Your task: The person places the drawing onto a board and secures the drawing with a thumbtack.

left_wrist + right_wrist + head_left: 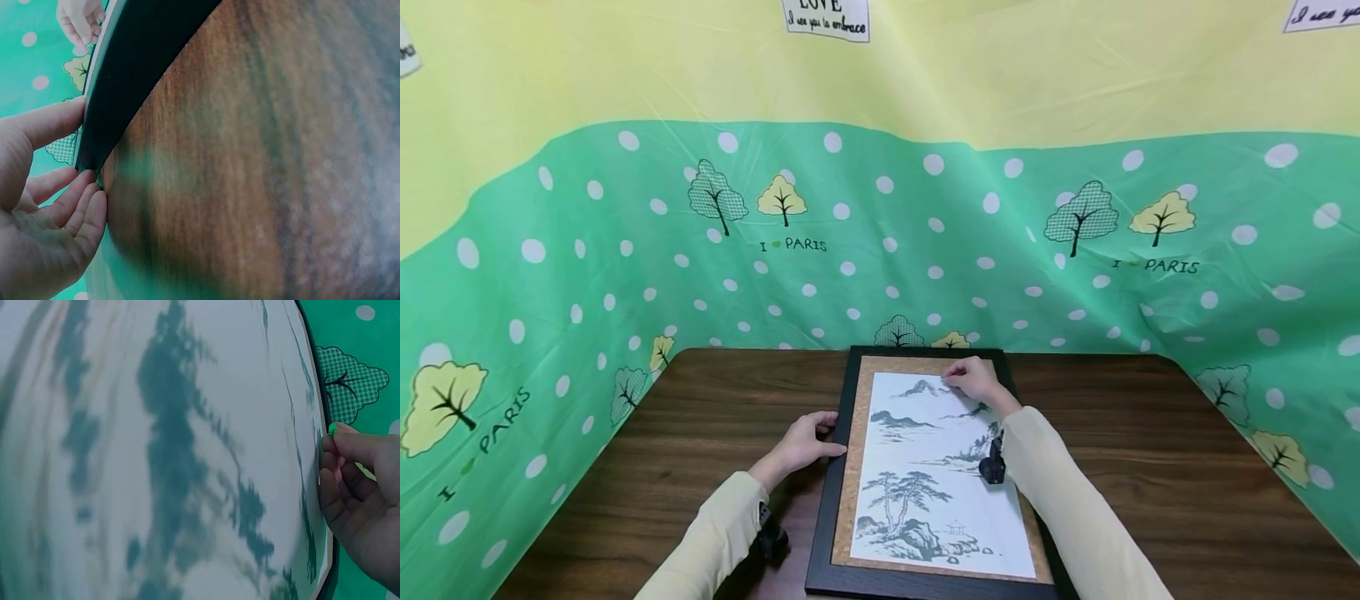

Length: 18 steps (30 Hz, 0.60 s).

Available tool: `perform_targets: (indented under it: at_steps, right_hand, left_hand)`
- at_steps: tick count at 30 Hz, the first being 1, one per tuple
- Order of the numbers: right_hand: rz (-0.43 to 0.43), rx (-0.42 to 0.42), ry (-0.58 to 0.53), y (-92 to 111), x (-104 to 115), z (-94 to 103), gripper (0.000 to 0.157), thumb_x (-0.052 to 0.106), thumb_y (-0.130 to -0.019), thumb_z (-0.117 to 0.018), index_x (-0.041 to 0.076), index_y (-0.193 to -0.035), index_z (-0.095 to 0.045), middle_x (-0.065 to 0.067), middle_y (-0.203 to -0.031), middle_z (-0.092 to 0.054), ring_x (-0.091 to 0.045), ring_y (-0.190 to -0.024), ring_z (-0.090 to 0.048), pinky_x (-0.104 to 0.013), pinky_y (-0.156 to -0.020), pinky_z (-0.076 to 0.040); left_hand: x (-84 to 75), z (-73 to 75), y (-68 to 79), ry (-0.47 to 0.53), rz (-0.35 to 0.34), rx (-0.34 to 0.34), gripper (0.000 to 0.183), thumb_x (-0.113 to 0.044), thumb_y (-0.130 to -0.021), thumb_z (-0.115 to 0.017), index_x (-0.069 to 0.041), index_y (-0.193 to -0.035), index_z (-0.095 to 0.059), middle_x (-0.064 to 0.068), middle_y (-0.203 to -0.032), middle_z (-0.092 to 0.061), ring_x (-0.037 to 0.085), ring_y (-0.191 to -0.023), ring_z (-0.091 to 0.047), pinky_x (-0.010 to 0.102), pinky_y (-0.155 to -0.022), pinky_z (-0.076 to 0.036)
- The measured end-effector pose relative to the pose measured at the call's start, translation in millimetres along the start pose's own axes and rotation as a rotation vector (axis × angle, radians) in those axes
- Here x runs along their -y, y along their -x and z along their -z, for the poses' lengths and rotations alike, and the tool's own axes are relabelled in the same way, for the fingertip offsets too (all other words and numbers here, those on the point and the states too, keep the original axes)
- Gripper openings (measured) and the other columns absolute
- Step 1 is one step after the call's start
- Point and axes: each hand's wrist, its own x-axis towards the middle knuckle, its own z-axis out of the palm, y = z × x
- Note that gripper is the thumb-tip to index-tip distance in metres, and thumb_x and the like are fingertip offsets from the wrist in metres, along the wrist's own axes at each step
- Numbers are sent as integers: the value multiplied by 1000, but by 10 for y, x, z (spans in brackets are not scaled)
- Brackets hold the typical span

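A black-framed corkboard [846,500] lies on the table with a sheet of ink landscape art [917,450] on its cork face. My left hand [801,442] rests against the frame's left side, thumb and fingertips touching the edge; the left wrist view shows these fingers [56,125] along the black side. Near the sheet's upper right corner, my right hand [976,381] pinches a small green pushpin [332,429] between thumb and forefinger. Most of the pin is hidden by the fingertips, and whether its point enters the cork cannot be told.
The dark wooden table [1120,433] extends on both sides of the board. A green and yellow curtain [925,225] with printed trees and dots hangs behind and beside the table. Small black cameras are strapped to both wrists.
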Motion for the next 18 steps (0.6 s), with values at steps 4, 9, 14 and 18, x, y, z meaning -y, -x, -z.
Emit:
perform_targets:
  at_steps: [4,9,14,18]
  right_hand:
    - [4,-6,2,-26,32,-60,15,2,-87,-57,-4,-96,-67,-13,-87,-63,-14,-65,-50,-24,-55,-41]
    - [8,-16,16,-63,54,-114,15,2,-87,-58,-3,-95,-69,-14,-91,-65,-16,-72,-54,-26,-62,-43]
    - [6,-19,35,-85,83,-139,14,3,-86,-58,-3,-93,-69,-14,-92,-66,-18,-78,-56,-29,-68,-46]
    - [-22,-7,41,-99,108,-146,15,3,-87,-57,-3,-93,-69,-12,-90,-65,-17,-75,-54,-28,-66,-44]
  left_hand:
    - [-5,7,8,1,-1,1,55,-8,-74,-74,7,-122,-51,16,-110,-58,29,-101,-53,41,-84,-44]
    - [4,12,11,-7,-21,8,56,-9,-74,-74,8,-122,-50,18,-112,-57,30,-102,-53,41,-83,-45]
    - [15,10,3,-7,-39,14,57,-9,-75,-73,9,-123,-49,19,-114,-56,31,-103,-52,41,-84,-44]
    - [15,5,-4,-9,-46,9,57,-9,-75,-73,9,-123,-49,19,-114,-57,31,-103,-52,42,-84,-44]
